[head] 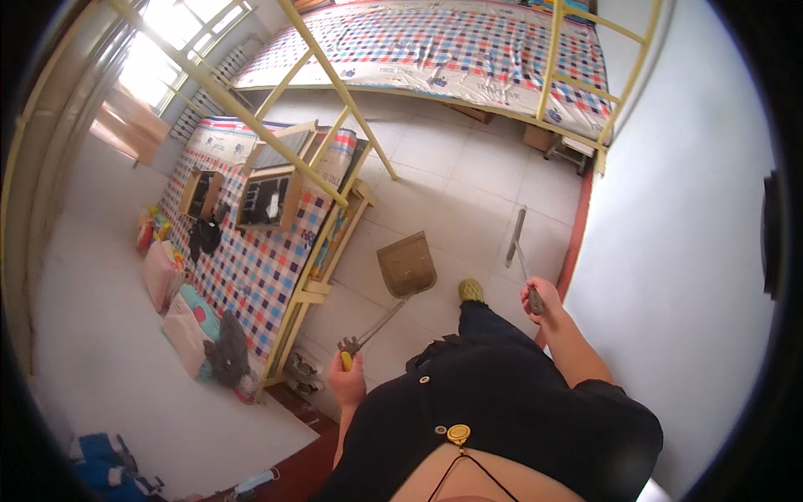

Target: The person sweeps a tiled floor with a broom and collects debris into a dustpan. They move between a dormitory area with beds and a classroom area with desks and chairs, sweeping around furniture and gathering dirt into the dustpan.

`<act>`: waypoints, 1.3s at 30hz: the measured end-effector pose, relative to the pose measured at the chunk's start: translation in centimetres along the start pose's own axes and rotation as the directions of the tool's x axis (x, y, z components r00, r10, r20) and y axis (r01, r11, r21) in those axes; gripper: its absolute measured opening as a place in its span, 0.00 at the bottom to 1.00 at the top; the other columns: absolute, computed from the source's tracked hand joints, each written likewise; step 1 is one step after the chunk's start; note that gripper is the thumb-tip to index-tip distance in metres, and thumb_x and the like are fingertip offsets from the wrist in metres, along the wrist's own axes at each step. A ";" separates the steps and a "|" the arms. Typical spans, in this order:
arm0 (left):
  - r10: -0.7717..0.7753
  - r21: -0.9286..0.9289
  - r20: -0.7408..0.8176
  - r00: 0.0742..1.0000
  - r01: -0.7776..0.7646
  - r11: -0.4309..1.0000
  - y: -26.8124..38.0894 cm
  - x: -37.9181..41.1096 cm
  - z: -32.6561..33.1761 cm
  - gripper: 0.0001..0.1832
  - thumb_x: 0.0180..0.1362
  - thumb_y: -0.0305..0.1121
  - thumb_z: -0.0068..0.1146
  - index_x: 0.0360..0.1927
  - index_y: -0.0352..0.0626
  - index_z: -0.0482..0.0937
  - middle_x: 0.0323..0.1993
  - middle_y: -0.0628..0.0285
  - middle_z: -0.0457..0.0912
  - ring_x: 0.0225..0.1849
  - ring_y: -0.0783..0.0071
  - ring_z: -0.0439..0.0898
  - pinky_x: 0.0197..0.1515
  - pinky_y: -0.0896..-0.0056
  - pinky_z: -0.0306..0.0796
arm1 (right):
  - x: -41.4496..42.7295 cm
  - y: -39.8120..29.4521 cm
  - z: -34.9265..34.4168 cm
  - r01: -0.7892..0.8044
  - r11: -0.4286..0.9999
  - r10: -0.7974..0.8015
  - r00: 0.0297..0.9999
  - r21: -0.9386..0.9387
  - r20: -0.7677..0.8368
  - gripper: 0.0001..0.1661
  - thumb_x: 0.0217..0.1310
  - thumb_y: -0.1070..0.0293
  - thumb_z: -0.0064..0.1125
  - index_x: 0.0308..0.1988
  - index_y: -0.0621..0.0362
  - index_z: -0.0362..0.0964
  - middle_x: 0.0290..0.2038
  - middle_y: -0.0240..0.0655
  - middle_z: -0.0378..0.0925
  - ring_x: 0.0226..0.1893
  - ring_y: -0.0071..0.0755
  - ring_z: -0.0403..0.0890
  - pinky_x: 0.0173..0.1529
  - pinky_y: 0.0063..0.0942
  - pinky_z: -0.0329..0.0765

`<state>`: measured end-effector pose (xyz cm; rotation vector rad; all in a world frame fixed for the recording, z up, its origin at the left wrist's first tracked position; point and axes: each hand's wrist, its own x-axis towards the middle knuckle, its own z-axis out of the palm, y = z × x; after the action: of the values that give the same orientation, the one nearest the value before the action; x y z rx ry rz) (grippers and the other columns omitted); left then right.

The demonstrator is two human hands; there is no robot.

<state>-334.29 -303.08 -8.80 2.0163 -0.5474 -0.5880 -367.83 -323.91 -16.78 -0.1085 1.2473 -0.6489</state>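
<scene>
My left hand (348, 381) is closed around the yellow grip of a long-handled dustpan (406, 267). The brown pan is out on the tiled floor in front of me, with its wide mouth facing away. At the right, my right hand (543, 300) grips the handle of a broom (516, 238) with a narrow grey head, close to the red skirting. Its head appears to rest on the tiles; from above I cannot make out its bristles. Between the two tools stands a foot in a yellow-green shoe (470, 290).
On my left is a bunk bed with a checked sheet (276, 276), carrying wooden boxes (266, 199), pillows (188, 329) and a dark cloth (227, 351). Another bed (401, 50) crosses the far side. A yellow ladder (351, 94) slants over the floor. Shoes (304, 370) sit beside the left bed.
</scene>
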 end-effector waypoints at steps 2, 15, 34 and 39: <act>0.074 0.090 0.027 0.997 -0.076 0.993 0.7 3.9 2.1 0.14 0.48 0.30 0.56 0.37 0.34 0.73 0.23 0.66 0.73 0.24 0.80 0.69 0.28 0.79 0.65 | 2.7 -2.8 1.8 -0.043 0.999 0.043 0.999 -0.025 0.006 0.10 0.50 0.64 0.42 0.20 0.55 0.59 0.14 0.28 0.64 0.11 0.20 0.65 0.11 0.14 0.63; 0.142 0.176 0.189 0.972 -0.175 0.969 14.4 25.2 17.7 0.16 0.46 0.29 0.58 0.39 0.35 0.73 0.23 0.64 0.75 0.24 0.82 0.69 0.29 0.79 0.65 | 17.0 -24.3 17.5 0.117 0.893 -0.059 0.988 -0.436 0.143 0.07 0.49 0.71 0.45 0.21 0.61 0.64 0.14 0.36 0.68 0.13 0.27 0.69 0.17 0.24 0.67; -0.405 -0.141 -0.144 0.903 0.387 0.911 23.7 37.2 37.5 0.18 0.46 0.25 0.58 0.42 0.33 0.72 0.29 0.69 0.74 0.29 0.85 0.70 0.32 0.85 0.64 | 54.5 -46.6 47.0 0.486 -0.417 0.077 0.861 -0.768 0.502 0.17 0.42 0.68 0.47 0.36 0.63 0.69 0.35 0.50 0.74 0.36 0.48 0.76 0.41 0.37 0.72; -0.554 -0.152 -0.317 0.770 0.535 0.831 29.3 35.8 42.5 0.16 0.47 0.24 0.57 0.41 0.33 0.72 0.30 0.69 0.75 0.30 0.85 0.70 0.34 0.83 0.65 | 60.1 -48.3 55.6 0.314 -0.511 0.183 0.949 -0.800 0.256 0.33 0.49 0.70 0.42 0.58 0.56 0.49 0.44 0.51 0.70 0.45 0.46 0.73 0.48 0.38 0.69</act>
<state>-335.94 -365.89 -8.90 2.1629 0.2911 -0.5521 -326.89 -408.91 -28.46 -1.9568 1.0649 0.7923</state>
